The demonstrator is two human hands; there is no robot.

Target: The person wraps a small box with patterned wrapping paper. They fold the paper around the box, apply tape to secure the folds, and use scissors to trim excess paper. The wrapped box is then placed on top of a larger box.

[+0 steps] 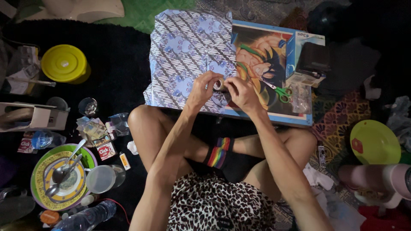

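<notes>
Two hands, left hand (204,87), right hand (240,92), half-hidden tape roll (219,84)

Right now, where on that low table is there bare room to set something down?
The far-left stretch of the patterned paper lies open, bordered by the table's left edge and the cartoon picture. Both hands, left hand and right hand, fill the near middle around a tape roll. The right end is crowded by scissors and a blue box.
</notes>
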